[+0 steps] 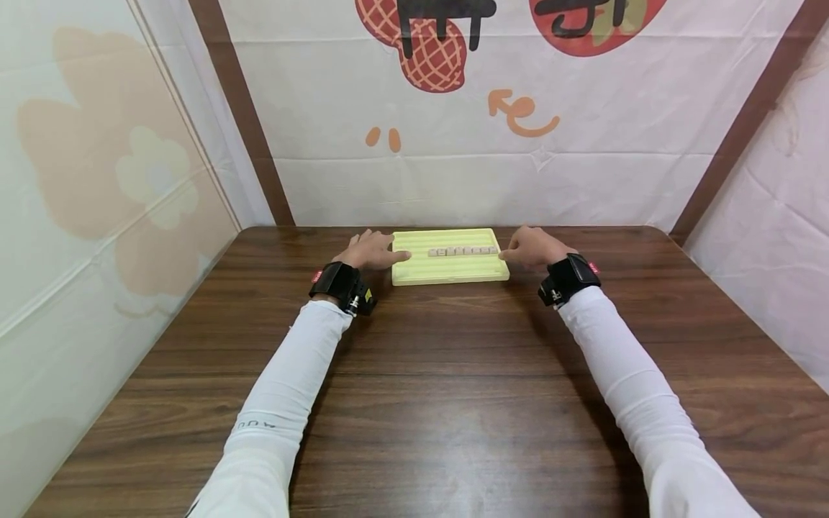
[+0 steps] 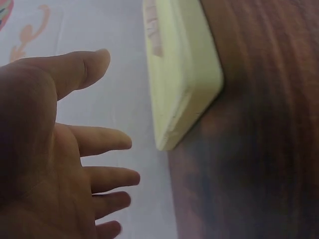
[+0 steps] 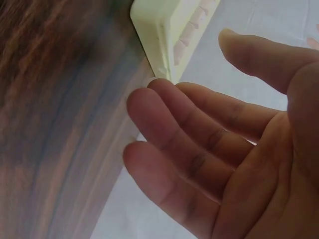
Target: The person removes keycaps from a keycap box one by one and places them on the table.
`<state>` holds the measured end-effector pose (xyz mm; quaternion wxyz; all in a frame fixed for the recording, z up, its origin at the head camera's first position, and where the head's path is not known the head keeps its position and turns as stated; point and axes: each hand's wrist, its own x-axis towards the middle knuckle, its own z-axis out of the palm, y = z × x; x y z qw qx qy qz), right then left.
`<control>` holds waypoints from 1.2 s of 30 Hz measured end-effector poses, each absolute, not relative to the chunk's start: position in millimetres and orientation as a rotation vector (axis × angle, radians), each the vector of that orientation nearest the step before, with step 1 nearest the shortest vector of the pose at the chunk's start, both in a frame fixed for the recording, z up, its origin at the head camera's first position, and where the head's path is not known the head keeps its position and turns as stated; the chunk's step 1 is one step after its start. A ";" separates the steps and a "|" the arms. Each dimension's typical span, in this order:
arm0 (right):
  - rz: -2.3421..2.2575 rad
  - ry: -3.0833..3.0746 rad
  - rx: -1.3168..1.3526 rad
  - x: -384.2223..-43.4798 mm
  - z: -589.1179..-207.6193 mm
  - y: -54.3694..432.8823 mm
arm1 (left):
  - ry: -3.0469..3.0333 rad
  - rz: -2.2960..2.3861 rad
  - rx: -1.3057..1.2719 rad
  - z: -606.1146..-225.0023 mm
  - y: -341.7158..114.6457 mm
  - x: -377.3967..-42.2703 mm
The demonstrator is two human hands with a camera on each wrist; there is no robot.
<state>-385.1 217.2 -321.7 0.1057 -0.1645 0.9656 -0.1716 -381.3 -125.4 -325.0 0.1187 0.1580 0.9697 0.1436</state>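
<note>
A pale yellow ridged tray lies near the far edge of the table. Several small whitish tiles stand in a row along it, reaching towards its right end; their markings are too small to read. At the tray's left end is my left hand, thumb and fingers extended and spread, holding nothing. My right hand is at the other end, its fingers loosely bent and nothing between them. In the right wrist view the fingertips overlap the tray's corner; whether they touch it I cannot tell.
The dark wooden table extends from the tray towards me. Behind it hangs a white printed cloth, with another cloth wall along the left. Black camera bands sit on both wrists.
</note>
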 end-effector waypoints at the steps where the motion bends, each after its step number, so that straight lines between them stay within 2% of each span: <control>1: -0.490 2.836 -0.472 -386.2 -323.2 216.2 | 2.829 0.434 0.455 -327.7 -125.7 -381.7; 12: -0.435 2.829 -0.419 -389.5 -333.4 205.2 | 2.835 0.466 0.313 -337.6 -125.1 -381.0; 36: -0.565 2.788 -0.398 -384.2 -335.2 195.4 | 2.924 0.359 0.353 -347.6 -116.6 -376.8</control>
